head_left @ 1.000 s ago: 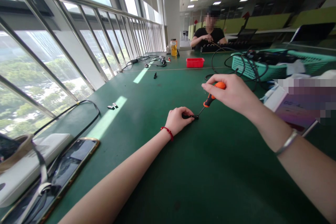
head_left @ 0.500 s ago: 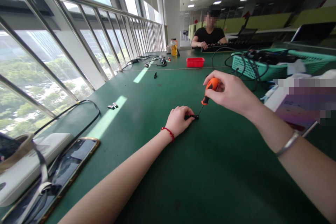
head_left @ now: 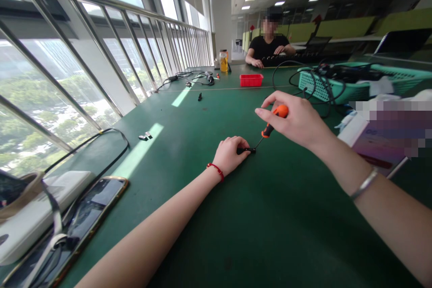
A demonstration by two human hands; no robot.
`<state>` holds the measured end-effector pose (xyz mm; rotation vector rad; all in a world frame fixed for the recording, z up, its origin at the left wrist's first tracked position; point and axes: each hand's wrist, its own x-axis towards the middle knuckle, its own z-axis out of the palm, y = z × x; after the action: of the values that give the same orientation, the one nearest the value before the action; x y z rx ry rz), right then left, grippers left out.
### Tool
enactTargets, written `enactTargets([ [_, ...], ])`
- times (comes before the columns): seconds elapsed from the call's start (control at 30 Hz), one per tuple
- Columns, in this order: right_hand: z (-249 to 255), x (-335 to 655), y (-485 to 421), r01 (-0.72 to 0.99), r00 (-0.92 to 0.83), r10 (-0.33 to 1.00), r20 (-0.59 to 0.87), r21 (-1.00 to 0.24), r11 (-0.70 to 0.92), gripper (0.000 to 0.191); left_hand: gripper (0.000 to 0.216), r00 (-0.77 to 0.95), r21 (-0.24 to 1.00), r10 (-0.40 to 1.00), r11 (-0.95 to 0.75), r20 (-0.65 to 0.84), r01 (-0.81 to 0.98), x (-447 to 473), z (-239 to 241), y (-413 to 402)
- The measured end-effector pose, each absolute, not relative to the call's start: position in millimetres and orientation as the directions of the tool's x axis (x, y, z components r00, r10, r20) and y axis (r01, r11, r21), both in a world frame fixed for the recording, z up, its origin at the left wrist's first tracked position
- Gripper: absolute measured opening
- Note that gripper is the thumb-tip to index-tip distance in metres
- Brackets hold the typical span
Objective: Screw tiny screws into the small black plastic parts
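Observation:
My left hand (head_left: 231,155) rests on the green table (head_left: 270,216) and pinches a small, narrow black part (head_left: 248,150) between thumb and fingers. Most of that part's left end is covered by the fingers, so its kind does not show. My right hand (head_left: 293,114) holds a screwdriver (head_left: 267,131) with an orange and black handle against the palm, while thumb and forefinger stretch out away from the handle. The thin shaft leans down to the left, and its tip meets the right end of the black part.
Left lie a phone (head_left: 97,202), a white power bank (head_left: 43,211) with cables, and small metal pieces (head_left: 145,136). Further off are a black piece (head_left: 200,96), a red tray (head_left: 251,80) and a jar (head_left: 223,61). Right are a teal basket (head_left: 313,85) and a box (head_left: 374,135). A person (head_left: 270,45) sits opposite.
My right thumb and forefinger have opened off the screwdriver's handle, which now tilts further right. My left hand stays in place. The person opposite has shifted both hands.

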<state>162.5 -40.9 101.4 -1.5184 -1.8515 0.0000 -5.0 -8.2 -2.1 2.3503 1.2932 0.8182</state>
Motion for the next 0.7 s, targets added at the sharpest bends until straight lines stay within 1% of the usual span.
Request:
enactTargets([
  [0.07,101.3,161.8,-41.7,0.877,-0.022,0.843,0.538,-0.395,0.275,0.036,0.008,0.422,0.539,0.846,-0.532,0.325,0.653,-5.0,-2.4,-8.2],
  [0.13,101.0,161.5,-42.1,0.869,-0.043,0.842,0.538,-0.396,0.297,0.035,0.007,0.424,0.537,0.845,-0.535,0.326,0.652,-5.0,-2.5,-8.0],
  [0.23,100.9,162.0,-41.8,0.823,-0.088,0.841,0.534,-0.436,0.364,0.016,0.007,0.427,0.539,0.845,-0.534,0.322,0.651,-5.0,-2.3,-7.9],
  [0.27,101.0,162.1,-41.7,0.817,-0.089,0.842,0.533,-0.444,0.368,0.015,0.007,0.427,0.539,0.846,-0.533,0.320,0.652,-5.0,-2.1,-7.9],
  [0.37,101.0,161.8,-41.6,0.847,-0.054,0.847,0.529,-0.425,0.319,0.025,0.008,0.424,0.538,0.847,-0.532,0.322,0.654,-5.0,-2.0,-8.0],
  [0.43,100.4,161.4,-41.5,0.870,-0.022,0.843,0.537,-0.405,0.280,0.027,0.008,0.424,0.534,0.845,-0.535,0.327,0.655,-4.9,-2.2,-8.0],
  [0.5,99.5,161.0,-41.0,0.866,-0.017,0.839,0.544,-0.412,0.285,0.031,0.007,0.427,0.529,0.842,-0.539,0.329,0.656,-4.8,-2.5,-7.9],
  [0.57,98.5,161.1,-40.2,0.837,-0.046,0.835,0.549,-0.435,0.333,0.028,0.007,0.428,0.526,0.843,-0.538,0.326,0.659,-4.6,-2.7,-7.8],
  [0.63,97.6,161.5,-39.2,0.807,-0.079,0.829,0.554,-0.452,0.379,0.018,0.007,0.427,0.528,0.845,-0.535,0.322,0.660,-4.5,-2.8,-7.7],
  [0.7,97.2,161.8,-38.5,0.796,-0.090,0.831,0.548,-0.462,0.391,0.018,0.007,0.424,0.529,0.846,-0.533,0.323,0.660,-4.4,-2.8,-7.8],
])
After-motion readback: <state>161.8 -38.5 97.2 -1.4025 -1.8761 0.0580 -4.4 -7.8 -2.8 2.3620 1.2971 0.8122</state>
